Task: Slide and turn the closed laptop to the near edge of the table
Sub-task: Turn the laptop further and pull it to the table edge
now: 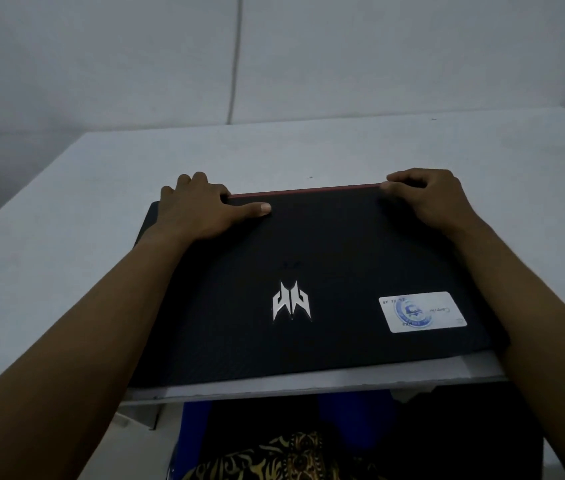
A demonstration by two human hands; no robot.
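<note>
- Two bare hands on the far edge of a closed black laptop (309, 271), in the middle of the frame.
- Left hand (201, 213) at the upper left corner of the lid: thumb flat on the lid, pointing to the right; fingers (187, 180) bent over the far edge, close together, tips hidden behind it.
- Right hand (430, 199) at the upper right corner of the lid: fingers (402, 180) curled tight over the far edge, palm above the lid; cannot tell how far the tips reach down the back.
- Thin red strip (305, 191) along the far edge of the laptop, between both hands.
- Silver logo (291, 303) near the centre of the lid, upside down in this view.
- White sticker (423, 311) with blue round stamp at the lower right of the lid.
- Laptop flat on a white table (66, 237), its near side almost parallel to the near edge of the table and just beside it, a narrow bare band of table visible at the lower right.
- Both forearms over the lid, from the lower corners of the frame.
- Patterned dark and gold cloth (291, 459) below the table edge, at the bottom centre.
- Grey wall (101, 64) across the upper part of the frame.
</note>
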